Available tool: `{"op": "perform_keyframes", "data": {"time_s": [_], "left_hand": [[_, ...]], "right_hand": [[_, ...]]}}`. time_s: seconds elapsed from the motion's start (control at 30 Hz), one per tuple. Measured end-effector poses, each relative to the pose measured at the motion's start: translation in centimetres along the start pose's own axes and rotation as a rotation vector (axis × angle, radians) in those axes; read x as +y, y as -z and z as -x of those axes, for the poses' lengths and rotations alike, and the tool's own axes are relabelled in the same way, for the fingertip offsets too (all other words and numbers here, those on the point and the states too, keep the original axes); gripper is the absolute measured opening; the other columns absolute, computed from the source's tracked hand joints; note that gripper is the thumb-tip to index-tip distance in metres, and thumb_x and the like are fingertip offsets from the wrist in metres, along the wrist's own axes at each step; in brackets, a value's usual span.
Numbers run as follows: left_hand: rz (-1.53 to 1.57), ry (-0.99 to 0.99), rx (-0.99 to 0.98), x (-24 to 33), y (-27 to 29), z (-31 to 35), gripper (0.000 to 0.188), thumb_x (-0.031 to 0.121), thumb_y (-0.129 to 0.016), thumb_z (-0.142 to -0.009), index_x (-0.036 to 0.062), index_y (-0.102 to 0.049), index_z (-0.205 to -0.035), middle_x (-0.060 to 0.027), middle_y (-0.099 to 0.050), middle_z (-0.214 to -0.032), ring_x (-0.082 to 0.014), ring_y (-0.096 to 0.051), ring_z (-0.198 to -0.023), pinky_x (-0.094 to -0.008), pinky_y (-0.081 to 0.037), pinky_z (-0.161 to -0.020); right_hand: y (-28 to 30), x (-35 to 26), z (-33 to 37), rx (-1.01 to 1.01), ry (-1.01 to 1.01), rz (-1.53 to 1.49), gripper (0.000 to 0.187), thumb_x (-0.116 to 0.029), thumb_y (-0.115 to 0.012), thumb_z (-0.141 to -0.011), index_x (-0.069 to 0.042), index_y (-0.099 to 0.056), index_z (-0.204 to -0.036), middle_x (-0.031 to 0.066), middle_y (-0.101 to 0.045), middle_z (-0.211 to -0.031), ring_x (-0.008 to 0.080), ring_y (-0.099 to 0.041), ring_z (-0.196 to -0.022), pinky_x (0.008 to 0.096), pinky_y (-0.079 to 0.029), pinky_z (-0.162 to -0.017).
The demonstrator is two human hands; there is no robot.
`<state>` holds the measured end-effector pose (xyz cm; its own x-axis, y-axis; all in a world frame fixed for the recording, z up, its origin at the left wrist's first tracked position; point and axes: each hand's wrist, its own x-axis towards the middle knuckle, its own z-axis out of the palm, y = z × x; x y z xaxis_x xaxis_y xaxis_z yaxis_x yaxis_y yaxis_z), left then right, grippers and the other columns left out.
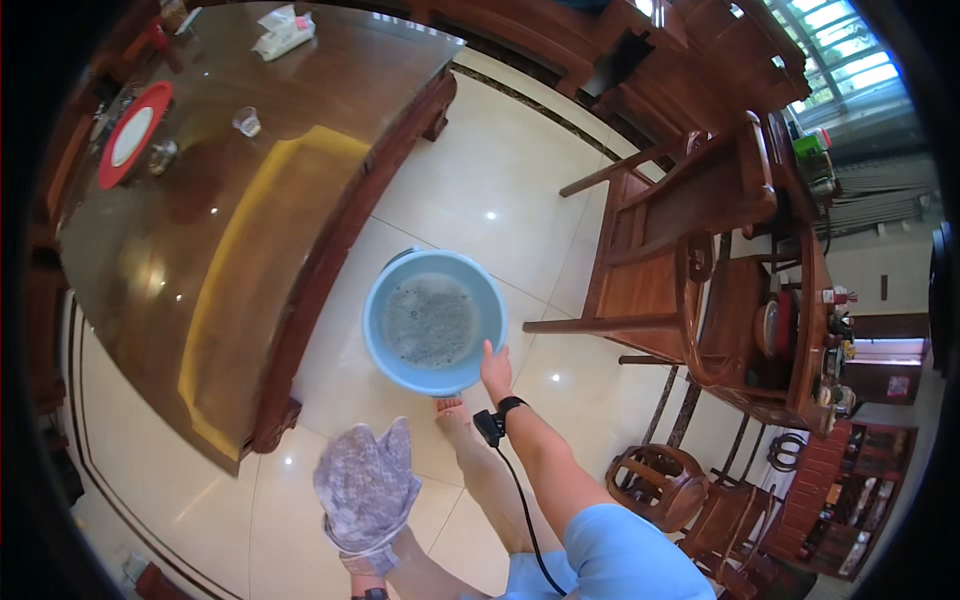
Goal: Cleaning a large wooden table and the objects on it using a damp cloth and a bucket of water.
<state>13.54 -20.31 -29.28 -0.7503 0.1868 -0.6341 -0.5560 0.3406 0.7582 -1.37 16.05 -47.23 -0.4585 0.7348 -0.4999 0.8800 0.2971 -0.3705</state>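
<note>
A light blue plastic basin [376, 300] with cloudy, bubbly water [430, 318] in it is in the middle of the view, above the tiled floor. My right hand [496, 372] grips its near right rim, the thumb at the edge. At lower left, a grey patterned cloth [368, 480] bunches over and hangs from my left hand [367, 582]. Only the wrist side shows; the cloth hides the fingers. A black strap with a small black device [490, 427] sits on my right wrist, and a cable runs down from it.
A long dark wooden table [330, 230] stands at left, bearing a red-rimmed plate [150, 95], a small clear cup [246, 121] and a tissue pack [284, 35]. Wooden armchairs [640, 270] stand at right, a round-backed stool [655, 485] nearer. My bare foot [451, 408] is just below the basin.
</note>
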Motion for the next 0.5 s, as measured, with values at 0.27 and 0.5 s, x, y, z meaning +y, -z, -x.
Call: {"op": "perform_keyframes", "data": {"time_s": [0.27,0.5], "left_hand": [[0.026,-0.227,-0.057,-1.0,3.5,-17.2,0.055,0.036,-0.045,-0.102,0.0124,-0.034,-0.150,-0.0107,-0.052,-0.143,-0.0254,-0.049,-0.131,-0.0466,-0.044,-0.107],[0.120,-0.353,-0.154,4.5,6.1,-22.5,0.056,0.037,-0.044,-0.103,0.0117,-0.031,-0.151,-0.0113,-0.052,-0.143,-0.0253,-0.049,-0.131,-0.0459,-0.045,-0.108]], "right_hand": [[-4.5,1.6,-4.8,0.137,0.099,0.340,0.043,-0.042,-0.045,-0.101,-0.002,-0.047,-0.116,0.0228,-0.070,-0.079,0.0451,-0.069,-0.077,0.0563,-0.051,-0.071],[4.1,0.9,-17.2,0.105,0.623,0.684,0.038,-0.045,-0.048,-0.101,-0.009,-0.048,-0.110,0.0215,-0.068,-0.072,0.0451,-0.066,-0.069,0.0561,-0.050,-0.063]]}}
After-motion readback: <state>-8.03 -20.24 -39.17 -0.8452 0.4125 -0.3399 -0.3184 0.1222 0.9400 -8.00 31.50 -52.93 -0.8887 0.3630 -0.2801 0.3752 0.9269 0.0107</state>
